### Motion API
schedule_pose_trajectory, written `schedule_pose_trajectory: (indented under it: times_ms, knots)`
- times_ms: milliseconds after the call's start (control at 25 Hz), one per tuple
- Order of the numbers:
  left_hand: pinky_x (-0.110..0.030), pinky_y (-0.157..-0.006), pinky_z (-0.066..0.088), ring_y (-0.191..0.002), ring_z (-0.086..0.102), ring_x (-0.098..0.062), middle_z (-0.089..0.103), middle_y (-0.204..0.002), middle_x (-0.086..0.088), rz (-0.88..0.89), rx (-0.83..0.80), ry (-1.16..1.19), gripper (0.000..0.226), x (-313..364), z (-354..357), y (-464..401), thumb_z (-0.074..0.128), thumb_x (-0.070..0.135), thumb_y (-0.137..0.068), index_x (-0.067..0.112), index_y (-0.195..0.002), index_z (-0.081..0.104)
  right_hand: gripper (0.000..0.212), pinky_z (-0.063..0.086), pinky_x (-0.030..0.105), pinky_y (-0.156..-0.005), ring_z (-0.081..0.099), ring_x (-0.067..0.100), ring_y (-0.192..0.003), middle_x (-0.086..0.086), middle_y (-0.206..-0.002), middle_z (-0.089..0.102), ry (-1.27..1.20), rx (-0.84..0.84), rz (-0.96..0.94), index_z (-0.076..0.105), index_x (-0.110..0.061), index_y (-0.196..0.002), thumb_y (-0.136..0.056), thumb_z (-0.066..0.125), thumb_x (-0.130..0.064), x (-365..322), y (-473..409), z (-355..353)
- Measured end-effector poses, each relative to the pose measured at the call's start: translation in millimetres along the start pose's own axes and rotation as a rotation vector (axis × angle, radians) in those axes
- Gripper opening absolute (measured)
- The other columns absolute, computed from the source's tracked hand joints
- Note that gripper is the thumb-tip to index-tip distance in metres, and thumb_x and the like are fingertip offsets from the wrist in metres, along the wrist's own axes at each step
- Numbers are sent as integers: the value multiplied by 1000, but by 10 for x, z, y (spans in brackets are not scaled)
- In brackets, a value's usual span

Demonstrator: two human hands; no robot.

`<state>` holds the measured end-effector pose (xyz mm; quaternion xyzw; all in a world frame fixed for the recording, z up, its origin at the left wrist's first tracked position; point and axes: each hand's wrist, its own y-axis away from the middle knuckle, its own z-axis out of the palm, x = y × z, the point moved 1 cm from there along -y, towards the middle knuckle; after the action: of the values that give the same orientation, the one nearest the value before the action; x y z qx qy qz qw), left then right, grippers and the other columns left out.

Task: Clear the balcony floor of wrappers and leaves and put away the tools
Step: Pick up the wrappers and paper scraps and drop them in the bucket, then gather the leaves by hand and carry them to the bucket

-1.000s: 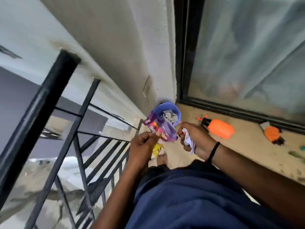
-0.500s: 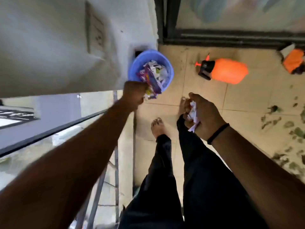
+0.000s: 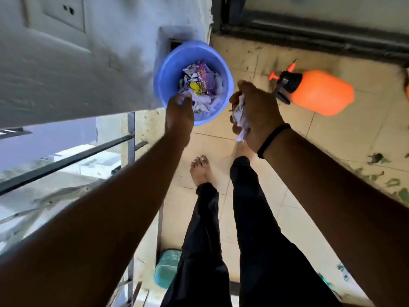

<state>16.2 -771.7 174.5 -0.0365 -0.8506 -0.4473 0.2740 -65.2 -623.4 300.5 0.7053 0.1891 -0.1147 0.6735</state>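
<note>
Head view: a round blue plastic bucket (image 3: 168, 69) stands on the beige tiled floor (image 3: 345, 138) against the white wall, holding a purple foil wrapper (image 3: 205, 77) atop crumpled white wrappers. The left hand (image 3: 179, 114) hangs over the bucket's near rim; whether its fingers hold anything cannot be told. Just right of the bucket, the right hand (image 3: 254, 116) clutches a crumpled white wrapper (image 3: 240, 111). Farther right of the bucket lie an orange plastic spray bottle (image 3: 318, 94) and scattered green leaves (image 3: 391, 182).
</note>
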Motion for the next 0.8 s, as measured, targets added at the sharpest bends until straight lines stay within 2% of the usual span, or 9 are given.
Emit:
schedule_pose_trajectory:
  times_ms: [80, 160, 240, 320, 440, 520, 600, 680, 800]
  knots:
    - [-43, -66, 54, -70, 64, -28, 57, -72, 0, -72, -29, 33, 19, -70, -98, 371, 57, 47, -87, 31, -79, 64, 48, 33, 20, -46, 44, 13, -38, -7, -37, 45, 73, 95, -243, 53, -15, -52, -99, 54, -21, -255, -14, 179]
    - [-38, -63, 51, -67, 62, -25, 57, -70, -1, -206, -34, 84, 13, -283, -113, 555, 57, 33, -97, 23, -94, 65, 45, 36, 21, -52, 50, 12, -46, -7, -39, 50, 53, 214, -417, 54, -16, -52, -97, 55, -19, -438, -47, 386]
    - [-38, -65, 51, -68, 63, -26, 60, -74, -6, -327, -76, 61, 15, -529, -73, 641, 58, 27, -98, 13, -100, 65, 36, 45, 30, -63, 58, 25, -64, 2, -60, 65, -10, 277, -477, 60, -16, -61, -95, 53, -26, -443, -246, 587]
    - [-40, -70, 52, -71, 62, -29, 63, -80, -12, -395, -200, 26, 12, -679, 19, 743, 58, 21, -98, 15, -92, 66, 39, 49, 36, -88, 61, 28, -90, 15, -101, 72, 118, 161, -344, 70, -12, -94, -101, 46, -43, -260, -678, 781]
    - [-41, -76, 58, -73, 68, -29, 69, -83, -11, -356, -337, -72, 10, -777, 140, 903, 61, 23, -91, 19, -86, 69, 102, 32, 40, -116, 51, 29, -131, 11, -138, 55, 98, -165, -79, 49, -13, -142, -74, 30, -86, -21, -1273, 916]
    - [-42, -77, 62, -78, 73, -26, 73, -87, -6, -354, -349, -143, 13, -763, 216, 974, 64, 32, -90, 22, -86, 70, 94, 30, 42, -118, 39, 31, -142, 12, -148, 45, 48, -186, -87, 32, -11, -154, -88, 27, -77, -187, -1156, 782]
    - [-37, -67, 60, -68, 68, -22, 69, -82, -4, -366, -357, -136, 19, -768, 233, 1037, 64, 35, -93, 20, -81, 66, 69, 36, 46, -113, 46, 31, -135, 12, -150, 44, -16, -183, -59, 32, -17, -154, -102, 23, -62, -317, -878, 581]
    - [-31, -60, 49, -57, 57, -20, 62, -74, -3, -351, -376, -187, 26, -731, 215, 1067, 63, 34, -94, 16, -76, 63, 64, 46, 42, -96, 59, 30, -110, 11, -130, 56, -110, -210, 47, 42, -21, -147, -102, 22, -63, -168, -807, 194]
    - [-38, -77, 58, -79, 69, -29, 73, -86, -6, -205, -399, -427, 29, -612, 244, 1098, 67, 45, -83, 17, -83, 69, 63, 46, 31, -68, 63, 27, -76, 13, -100, 66, -16, -129, 163, 57, -11, -125, -103, 26, -61, 245, -665, -606]
